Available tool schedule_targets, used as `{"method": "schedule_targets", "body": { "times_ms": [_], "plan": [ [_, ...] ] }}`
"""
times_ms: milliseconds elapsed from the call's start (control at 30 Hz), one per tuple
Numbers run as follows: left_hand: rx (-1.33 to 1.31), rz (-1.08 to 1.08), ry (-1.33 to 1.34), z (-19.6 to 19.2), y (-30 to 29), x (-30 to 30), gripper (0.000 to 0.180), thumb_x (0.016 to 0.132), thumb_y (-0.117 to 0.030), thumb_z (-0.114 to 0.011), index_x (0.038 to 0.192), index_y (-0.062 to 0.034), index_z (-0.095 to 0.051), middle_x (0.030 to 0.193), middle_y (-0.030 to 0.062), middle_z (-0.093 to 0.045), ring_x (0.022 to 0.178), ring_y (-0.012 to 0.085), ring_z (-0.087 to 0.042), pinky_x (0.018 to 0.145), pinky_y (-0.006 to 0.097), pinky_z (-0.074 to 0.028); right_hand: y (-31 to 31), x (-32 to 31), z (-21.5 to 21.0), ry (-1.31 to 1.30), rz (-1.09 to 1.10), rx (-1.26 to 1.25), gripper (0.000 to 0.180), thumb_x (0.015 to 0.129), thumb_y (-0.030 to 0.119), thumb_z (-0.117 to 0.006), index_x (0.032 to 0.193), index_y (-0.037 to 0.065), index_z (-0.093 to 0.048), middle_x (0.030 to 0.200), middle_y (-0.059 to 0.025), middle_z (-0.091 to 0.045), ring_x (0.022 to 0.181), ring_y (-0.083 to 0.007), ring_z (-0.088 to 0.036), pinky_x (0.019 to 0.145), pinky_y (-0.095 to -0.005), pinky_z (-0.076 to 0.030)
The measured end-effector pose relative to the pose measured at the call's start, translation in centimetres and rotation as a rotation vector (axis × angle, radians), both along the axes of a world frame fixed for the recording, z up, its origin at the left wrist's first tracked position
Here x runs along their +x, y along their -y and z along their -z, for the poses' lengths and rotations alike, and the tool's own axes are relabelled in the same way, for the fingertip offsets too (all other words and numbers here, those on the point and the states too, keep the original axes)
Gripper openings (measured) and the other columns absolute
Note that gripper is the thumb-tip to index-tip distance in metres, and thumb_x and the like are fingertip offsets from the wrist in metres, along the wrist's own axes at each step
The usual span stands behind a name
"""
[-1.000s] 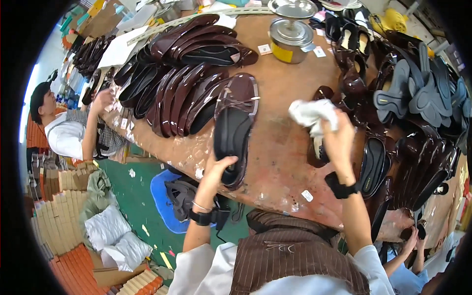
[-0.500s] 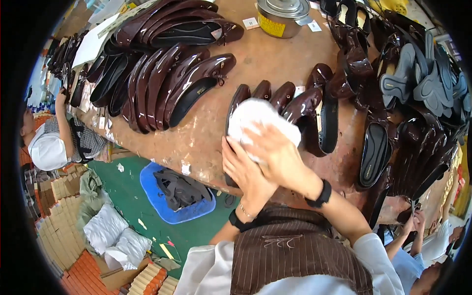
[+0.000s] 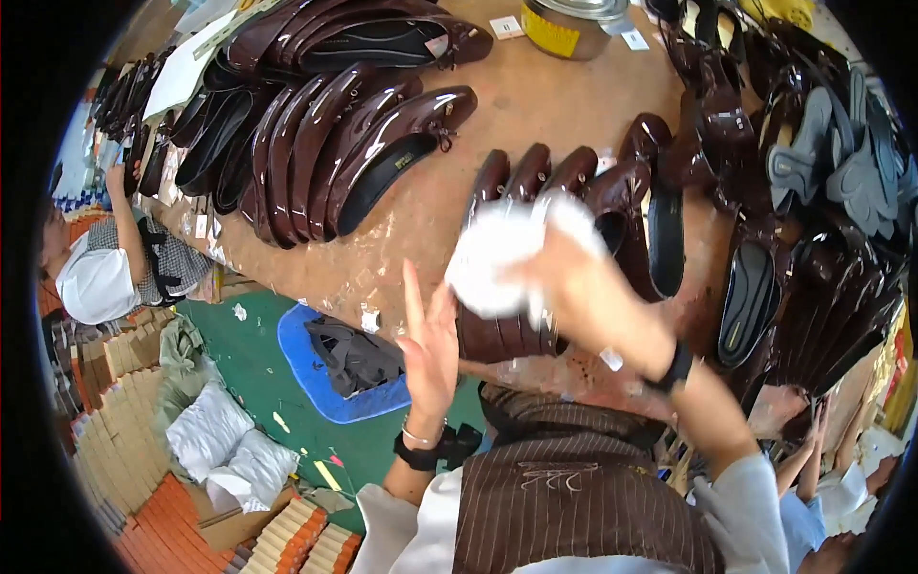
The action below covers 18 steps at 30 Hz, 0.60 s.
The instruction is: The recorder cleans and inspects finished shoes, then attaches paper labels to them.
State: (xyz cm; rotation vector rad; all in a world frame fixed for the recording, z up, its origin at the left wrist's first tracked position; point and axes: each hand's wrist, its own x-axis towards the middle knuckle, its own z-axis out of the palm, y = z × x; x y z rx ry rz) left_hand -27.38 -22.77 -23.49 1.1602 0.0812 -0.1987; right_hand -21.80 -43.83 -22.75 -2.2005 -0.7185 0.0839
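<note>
My right hand (image 3: pixel 579 287), smeared by motion, holds a white cloth (image 3: pixel 492 263) over a row of glossy dark-burgundy shoes (image 3: pixel 574 170). The cloth covers the middle of the nearest few; whether it presses on them is hard to tell. Just left of that row, at the table's front edge, my left hand (image 3: pixel 432 349) is raised with its fingers stretched out and nothing in it. Its fingertips come close to the cloth's left side. To the right of the row, a shoe with a black insole (image 3: pixel 665 244) stands on its side.
Another batch of burgundy shoes (image 3: pixel 382 129) covers the left of the table (image 3: pixel 535 105). A metal tin (image 3: pixel 574 33) stands at the back. Grey insoles (image 3: pixel 803 143) are heaped at right. Below lies a blue tub (image 3: pixel 359 411) of dark pieces. Co-workers (image 3: pixel 100 273) are at both sides.
My left hand has come off the cloth, moving left and down, its fingers now spread. My right hand has shifted slightly right with the cloth, uncovering the near ends of the shoes.
</note>
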Motion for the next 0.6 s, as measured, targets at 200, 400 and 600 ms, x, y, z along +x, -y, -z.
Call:
{"method": "schedule_targets", "body": {
  "times_ms": [200,400,600],
  "plan": [
    [-0.160,-0.048,-0.074,1.0,-0.5,1.2,0.097,0.092,-0.077,-0.025,0.158,-0.0100,0.000,0.154,0.0269,-0.032,0.145,0.0328,-0.028,0.120,0.043,-0.016,-3.9,-0.1,1.8,0.126,0.015,0.026,0.051,0.067,-0.008,-0.059,0.117,0.002,-0.064,0.124,-0.0197,-0.061,0.119,-0.0378,-0.056,0.106,-0.0443,-0.043],
    [0.150,0.090,-0.170,-0.4,-0.1,3.4,0.075,0.104,-0.053,-0.033,0.155,0.0009,-0.018,0.153,0.0207,-0.035,0.138,0.0287,-0.039,0.116,0.038,-0.028,0.0,-12.1,0.1,-0.463,-0.178,0.172,0.037,0.066,-0.008,-0.061,0.099,0.005,-0.071,0.106,-0.0136,-0.068,0.104,-0.0318,-0.065,0.093,-0.0383,-0.052],
    [1.476,0.117,0.170,-1.6,7.3,1.8,0.144,0.057,-0.053,-0.090,0.152,0.0085,0.000,0.133,0.0382,-0.039,0.126,0.0486,-0.042,0.104,0.047,-0.040,10.9,-8.9,-6.1,-0.227,0.888,0.464,0.036,0.079,-0.006,-0.059,0.114,-0.001,-0.069,0.110,-0.0111,-0.071,0.100,-0.0192,-0.066,0.093,-0.0322,-0.050]
  ]
}}
